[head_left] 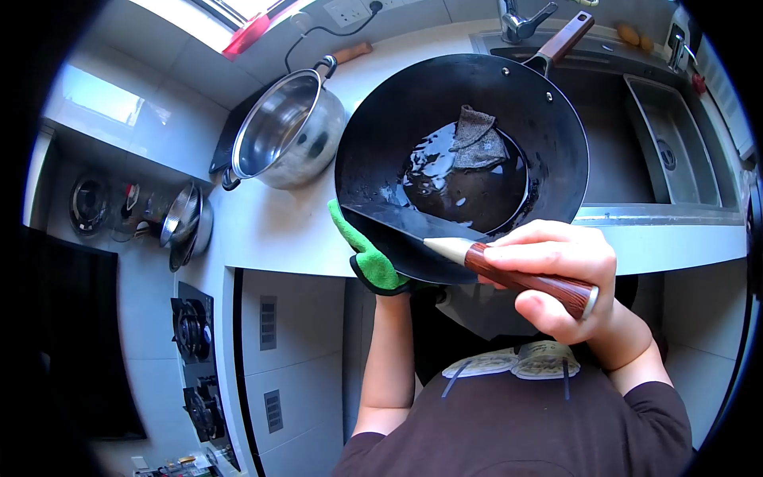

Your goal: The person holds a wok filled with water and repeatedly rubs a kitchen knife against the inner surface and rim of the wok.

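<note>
My right hand [556,270] is closed round the brown wooden handle of a wide-bladed knife [528,278]. Its dark blade slants leftward across the near side of a large black wok [373,127]. A wet film shines at the wok's bottom, where a folded grey cloth [478,141] lies. My left hand [373,266], in a green glove with a black cuff, is against the wok's near-left rim from outside. One gloved finger or thumb stretches up along the edge; the wok hides the others.
A steel pot [298,135] stands on the white counter [274,230], left of the wok. To the right are a sink [683,151] and a tap [524,24]. Gas burners [191,330] sit at lower left, with metal bowls [187,219] beyond. A cable hangs behind the pot.
</note>
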`<state>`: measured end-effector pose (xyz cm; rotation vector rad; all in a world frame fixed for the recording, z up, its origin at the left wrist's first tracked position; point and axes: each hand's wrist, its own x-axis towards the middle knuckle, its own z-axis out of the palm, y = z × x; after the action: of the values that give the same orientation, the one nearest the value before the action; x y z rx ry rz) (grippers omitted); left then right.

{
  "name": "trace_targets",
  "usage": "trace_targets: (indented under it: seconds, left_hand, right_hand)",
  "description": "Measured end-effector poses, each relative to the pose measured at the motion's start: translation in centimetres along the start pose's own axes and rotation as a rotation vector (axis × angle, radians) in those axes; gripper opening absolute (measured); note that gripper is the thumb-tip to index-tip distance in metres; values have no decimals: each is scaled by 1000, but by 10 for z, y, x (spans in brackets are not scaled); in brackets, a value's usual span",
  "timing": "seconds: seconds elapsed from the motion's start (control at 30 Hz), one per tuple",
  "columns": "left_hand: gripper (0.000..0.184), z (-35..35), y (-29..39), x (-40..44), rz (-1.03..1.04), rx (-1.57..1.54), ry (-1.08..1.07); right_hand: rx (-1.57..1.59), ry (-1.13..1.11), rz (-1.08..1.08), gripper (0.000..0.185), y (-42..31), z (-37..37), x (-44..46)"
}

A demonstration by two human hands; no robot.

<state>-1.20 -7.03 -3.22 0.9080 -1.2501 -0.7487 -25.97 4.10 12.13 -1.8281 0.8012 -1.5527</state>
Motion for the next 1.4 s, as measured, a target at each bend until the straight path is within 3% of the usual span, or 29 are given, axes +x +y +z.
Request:
trace_targets:
  seconds: [0.03,0.4,0.6,0.8,1.4]
  left_hand:
    - [101,-2,20,0,-31,159,-98]
    - [102,12,53,-5,-99,512,-80]
    - [100,10,46,-8,-36,507,-101]
    - [98,10,44,-8,-9,509,-91]
    - [93,10,35,-2,155,643,29]
  right_hand:
    - [13,-3,15,37,0,-1,-1]
    - [112,39,85,34,2,1,-1]
    - [38,33,-25,37,8,8,10]
    - [88,39,121,37,-4,4,-7]
    - [51,39,90,40,-1,12,-13]
